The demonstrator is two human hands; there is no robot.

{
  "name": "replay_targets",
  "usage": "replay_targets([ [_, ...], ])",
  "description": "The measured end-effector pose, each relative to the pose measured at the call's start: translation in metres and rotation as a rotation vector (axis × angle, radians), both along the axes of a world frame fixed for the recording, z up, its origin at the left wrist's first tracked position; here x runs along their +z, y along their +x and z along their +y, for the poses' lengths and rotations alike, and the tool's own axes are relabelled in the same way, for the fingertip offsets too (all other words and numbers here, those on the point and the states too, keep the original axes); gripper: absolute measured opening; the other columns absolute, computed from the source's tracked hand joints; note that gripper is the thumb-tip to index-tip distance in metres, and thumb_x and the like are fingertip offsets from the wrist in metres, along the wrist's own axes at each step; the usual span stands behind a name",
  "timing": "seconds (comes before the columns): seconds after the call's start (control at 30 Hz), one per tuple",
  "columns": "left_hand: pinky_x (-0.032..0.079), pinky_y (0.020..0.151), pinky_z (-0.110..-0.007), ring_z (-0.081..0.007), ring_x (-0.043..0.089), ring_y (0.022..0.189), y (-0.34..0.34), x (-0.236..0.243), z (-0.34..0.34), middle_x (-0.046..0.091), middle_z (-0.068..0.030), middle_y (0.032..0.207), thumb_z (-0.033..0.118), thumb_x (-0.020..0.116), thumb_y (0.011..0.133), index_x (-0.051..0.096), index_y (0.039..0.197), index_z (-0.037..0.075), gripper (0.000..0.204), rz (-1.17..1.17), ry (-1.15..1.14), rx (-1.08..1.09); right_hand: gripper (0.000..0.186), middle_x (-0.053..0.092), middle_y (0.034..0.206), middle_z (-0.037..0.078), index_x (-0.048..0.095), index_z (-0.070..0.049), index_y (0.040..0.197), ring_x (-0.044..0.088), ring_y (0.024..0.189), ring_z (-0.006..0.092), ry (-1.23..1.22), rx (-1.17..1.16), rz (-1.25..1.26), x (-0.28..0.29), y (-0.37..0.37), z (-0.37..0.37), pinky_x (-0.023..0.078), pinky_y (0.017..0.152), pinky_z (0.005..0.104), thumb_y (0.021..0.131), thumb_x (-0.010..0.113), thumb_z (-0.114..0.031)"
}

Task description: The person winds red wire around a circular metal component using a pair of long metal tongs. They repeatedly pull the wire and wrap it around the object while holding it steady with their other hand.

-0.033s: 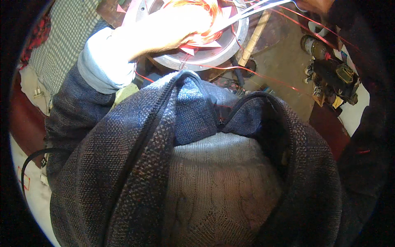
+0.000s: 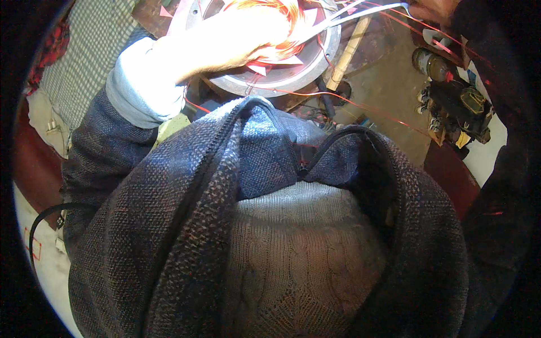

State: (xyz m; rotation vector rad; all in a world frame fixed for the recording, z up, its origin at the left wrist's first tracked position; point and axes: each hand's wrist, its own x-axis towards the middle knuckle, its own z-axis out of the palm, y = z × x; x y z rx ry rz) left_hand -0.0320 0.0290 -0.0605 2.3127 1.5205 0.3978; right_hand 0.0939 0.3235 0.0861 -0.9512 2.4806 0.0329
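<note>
My left hand reaches across a round metal motor housing, its palm over a coil of copper wire. Glare washes out its fingers, so their grip cannot be made out. White sleeving tubes run from beside that hand toward the upper right. A skin-toned patch at the top right edge looks like my right hand, mostly cut off, with its fingers not distinguishable. Pink-white paper pieces stick out by the coil. Thin red-brown wires trail rightward from the housing.
A wooden stick lies right of the housing. Farther right are a jar-like container and a dark pile of assorted items. Checked cloth hangs at the left. My open jacket fills the lower view.
The far end of the white sleeving has shifted slightly down and right. The red wires at the upper right have moved a little. My left hand stays in place.
</note>
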Motion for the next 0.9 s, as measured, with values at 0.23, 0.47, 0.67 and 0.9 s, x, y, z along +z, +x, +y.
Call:
replay_targets([
  [0.23,0.056,0.077,-0.029,-0.0139,0.067,0.089,-0.001,0.039,0.011,0.071,-0.0092,0.103,0.027,0.055,0.106,0.067,0.121,0.003,0.031,-1.330,-1.092,0.626,0.027,0.061,0.078,0.015,0.055,-0.005,0.085,0.065,0.083,0.0380,0.004,-0.024,-0.148,0.001,-0.006,-0.002,0.051,0.075,0.0499,0.075,0.071,-0.024],
  [0.47,0.056,0.087,-0.031,-0.0157,0.067,0.099,0.001,0.032,0.004,0.070,-0.0103,0.112,0.023,0.058,0.105,0.064,0.126,0.002,0.030,-1.450,-0.948,0.453,0.022,0.062,0.080,0.019,0.060,-0.005,0.089,0.065,0.083,0.0426,0.032,-0.207,-0.196,-0.001,0.009,-0.017,0.051,0.073,0.0534,0.080,0.069,-0.022],
  [0.67,0.057,0.096,-0.032,-0.0173,0.066,0.108,0.000,0.019,0.000,0.069,-0.0113,0.119,0.019,0.061,0.104,0.062,0.130,0.002,0.031,-1.459,-0.909,0.395,0.026,0.064,0.085,0.019,0.062,-0.003,0.092,0.065,0.088,0.0427,0.138,-0.343,-0.352,0.008,0.019,-0.027,0.051,0.077,0.0533,0.082,0.071,-0.025],
  [0.9,0.057,0.095,-0.034,-0.0191,0.067,0.109,-0.003,0.012,-0.002,0.069,-0.0120,0.119,0.017,0.061,0.103,0.062,0.130,0.001,0.031,-1.556,-0.926,0.292,0.026,0.069,0.082,0.019,0.067,-0.003,0.096,0.069,0.086,0.0395,0.221,-0.619,-0.680,0.015,0.017,-0.054,0.051,0.075,0.0496,0.086,0.075,-0.026],
])
